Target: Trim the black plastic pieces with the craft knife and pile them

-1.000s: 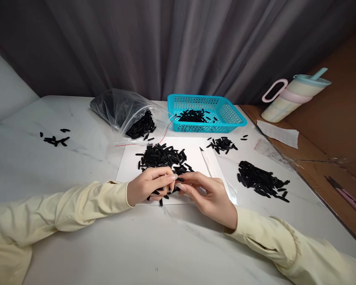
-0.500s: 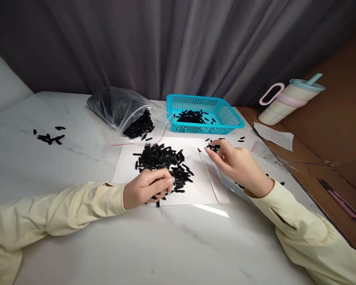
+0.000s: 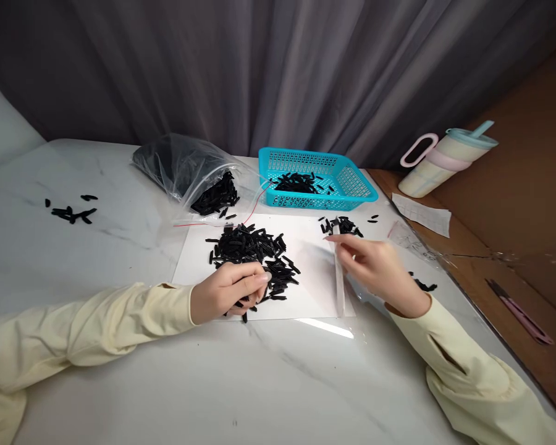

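My left hand is closed, thumb against index finger, at the near edge of a pile of small slim black pieces on a white paper sheet. What those fingers hold, if anything, is hidden. At the sheet's right side my right hand pinches a slim white stick with a dark tip near its upper end. The stick stands nearly upright in view, its lower end by the sheet's near edge. Just beyond these fingers lies a smaller heap of black pieces.
A blue basket and a clear plastic bag, both holding black pieces, stand at the back. A red thread runs between them. Loose pieces lie left. On the right are a tumbler, a paper slip and a pink-handled tool.
My right hand has left the small heap and taken hold of the white stick, whose upper end has swung right. My left hand stays closed by the pile. The view has shifted slightly.
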Motion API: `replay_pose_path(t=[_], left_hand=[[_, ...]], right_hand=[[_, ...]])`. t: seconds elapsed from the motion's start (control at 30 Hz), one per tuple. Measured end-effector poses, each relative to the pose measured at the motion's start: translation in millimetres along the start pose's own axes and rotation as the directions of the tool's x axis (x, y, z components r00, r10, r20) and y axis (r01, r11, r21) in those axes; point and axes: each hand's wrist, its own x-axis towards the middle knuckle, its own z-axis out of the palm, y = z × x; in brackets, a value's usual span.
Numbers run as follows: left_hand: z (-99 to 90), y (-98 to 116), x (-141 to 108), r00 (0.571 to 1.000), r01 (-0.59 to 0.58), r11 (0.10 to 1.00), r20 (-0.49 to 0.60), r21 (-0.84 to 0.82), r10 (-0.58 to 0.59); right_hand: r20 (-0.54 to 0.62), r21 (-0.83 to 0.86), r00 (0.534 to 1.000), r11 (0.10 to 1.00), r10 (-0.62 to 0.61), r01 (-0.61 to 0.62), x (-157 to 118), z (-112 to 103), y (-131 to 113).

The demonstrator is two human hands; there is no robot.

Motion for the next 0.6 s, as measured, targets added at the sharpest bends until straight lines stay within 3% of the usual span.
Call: replay_pose_path(t=[0.07, 0.13, 0.23, 0.33, 0.43, 0.5, 0.6], left_hand=[[-1.1, -0.4, 2.0, 1.0, 0.012, 0.999, 0.019, -0.049, -0.011], [-2.2, -0.9, 3.6, 0.999, 0.018, 0.996, 0.046, -0.087, -0.014], [-2.8, -1.6, 4.7, 0.998, 0.025, 0.992, 0.062, -0.127, -0.017], [-2.4, -2.0, 4.4, 0.997, 0.025, 0.99, 0.072, -0.137, -0.015], [-2.5, -2.0, 4.0, 0.996, 0.02, 0.989, 0.084, -0.147, -0.007], [-2.8, -1.7, 3.7, 0.996, 0.02, 0.988, 0.091, -0.151, -0.006], [-2.1, -1.1, 2.3, 0.995, 0.01, 0.99, 0.096, -0.143, 0.004]], right_hand=[[-0.129, 0.276, 0.99, 0.961, 0.058, -0.02, -2.6, -8.1, -2.1], [-0.204, 0.446, 0.976, 0.895, 0.081, 0.019, -4.8, -12.6, -5.1], [-0.335, 0.461, 0.934, 0.886, 0.125, 0.047, -6.1, -11.4, -8.3], [-0.382, 0.461, 0.887, 0.885, 0.259, -0.06, -5.1, -6.1, -11.2], [-0.218, 0.523, 0.922, 0.836, 0.319, -0.165, -3.5, -2.1, -15.9], [-0.053, 0.527, 0.958, 0.823, 0.282, -0.213, -2.9, -0.2, -18.7], [0.145, 0.447, 0.968, 0.859, 0.204, -0.248, -2.7, 2.3, -19.9]])
